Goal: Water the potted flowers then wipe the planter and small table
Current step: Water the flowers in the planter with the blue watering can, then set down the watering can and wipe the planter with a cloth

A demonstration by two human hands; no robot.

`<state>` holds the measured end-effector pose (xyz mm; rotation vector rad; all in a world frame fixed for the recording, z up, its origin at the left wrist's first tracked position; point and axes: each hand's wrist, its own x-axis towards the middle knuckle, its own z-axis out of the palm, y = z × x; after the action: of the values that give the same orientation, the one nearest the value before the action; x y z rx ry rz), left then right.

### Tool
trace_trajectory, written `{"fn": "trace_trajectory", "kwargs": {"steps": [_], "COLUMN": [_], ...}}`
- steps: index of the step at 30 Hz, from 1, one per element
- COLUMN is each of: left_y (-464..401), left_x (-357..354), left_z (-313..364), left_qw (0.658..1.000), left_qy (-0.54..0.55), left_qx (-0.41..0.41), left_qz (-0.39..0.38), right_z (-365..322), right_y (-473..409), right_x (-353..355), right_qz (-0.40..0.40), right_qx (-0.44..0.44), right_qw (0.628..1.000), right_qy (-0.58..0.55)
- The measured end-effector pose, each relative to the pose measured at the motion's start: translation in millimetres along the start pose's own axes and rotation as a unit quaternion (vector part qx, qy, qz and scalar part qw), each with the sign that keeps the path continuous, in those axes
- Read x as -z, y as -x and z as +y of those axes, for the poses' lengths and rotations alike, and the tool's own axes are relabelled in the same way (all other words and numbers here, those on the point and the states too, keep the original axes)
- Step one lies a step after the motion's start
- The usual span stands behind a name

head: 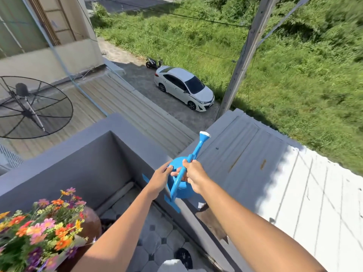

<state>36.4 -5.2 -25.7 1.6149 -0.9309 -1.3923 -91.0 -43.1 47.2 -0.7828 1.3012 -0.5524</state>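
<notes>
A blue watering can (pixel 181 188) stands on top of the grey balcony wall (pixel 137 148), its spout with a white rose (pixel 204 134) pointing up and away. My right hand (pixel 194 176) is closed around the base of the spout. Fingers of my left hand (pixel 161 177) grip the can's left side and top opening. The potted flowers (pixel 39 230), orange, pink, yellow and purple, fill the lower left in a pale planter (pixel 78 242), which rests on a brown rounded surface (pixel 92 222). The planter's body is mostly hidden by blooms.
Blue tape marks (pixel 174 206) lie on the wall top by the can. A tiled balcony floor (pixel 155 236) lies below. White corrugated roofing (pixel 284 183) spreads to the right, a satellite dish (pixel 29 107) to the left, a white car (pixel 184 87) on the ground far below.
</notes>
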Motion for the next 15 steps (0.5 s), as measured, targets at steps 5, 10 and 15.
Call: {"fn": "trace_trajectory", "kwargs": {"steps": [5, 10, 15], "left_y": [-9, -7, 36], "left_x": [1, -3, -37], "left_z": [-3, 2, 57], "left_qw": [1.0, 0.995, 0.915], "left_qy": [0.01, -0.057, -0.159], "left_qx": [0.001, -0.02, -0.279], "left_qz": [-0.008, 0.085, 0.244], "right_z": [3, 14, 22], "right_y": [-8, -10, -10], "right_x": [5, 25, 73], "right_qz": [0.003, 0.004, 0.12], "right_qx": [0.009, 0.036, 0.09], "right_qw": [1.0, 0.994, 0.985], "right_qy": [0.026, 0.105, 0.089]}}
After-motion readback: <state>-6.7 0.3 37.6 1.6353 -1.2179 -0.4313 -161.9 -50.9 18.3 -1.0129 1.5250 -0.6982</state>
